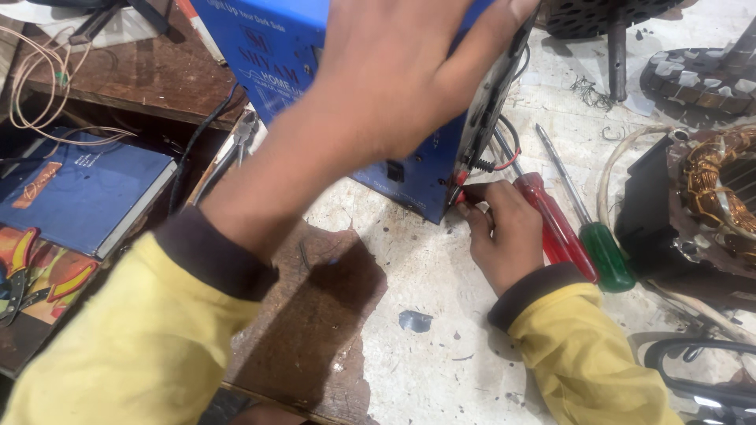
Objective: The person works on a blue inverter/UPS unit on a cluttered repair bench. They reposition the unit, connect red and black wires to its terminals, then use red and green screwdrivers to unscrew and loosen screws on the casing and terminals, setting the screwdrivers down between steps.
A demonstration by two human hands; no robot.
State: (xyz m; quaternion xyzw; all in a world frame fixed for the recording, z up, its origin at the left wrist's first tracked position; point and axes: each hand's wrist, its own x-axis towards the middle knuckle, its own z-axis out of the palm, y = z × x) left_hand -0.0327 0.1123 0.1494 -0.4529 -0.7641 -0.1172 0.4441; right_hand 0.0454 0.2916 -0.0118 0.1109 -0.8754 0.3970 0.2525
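A blue metal box (272,55) with a black end panel (490,102) stands on the worn workbench (425,275). My left hand (394,71) reaches over its top and grips the upper edge of the black panel. My right hand (504,232) rests on the bench at the box's lower right corner, fingertips pinched on a small dark part beside red and black wires (504,161). A red-handled screwdriver (555,224) lies just right of that hand, a green-handled one (602,252) beside it. Both sleeves are yellow with dark cuffs.
A copper-wound motor stator (713,181) on a black housing sits at the right. A blue book (83,189) and red-handled pliers (24,264) lie at the left. Grey pliers (236,142) rest left of the box. A black stand (618,39) rises at the back.
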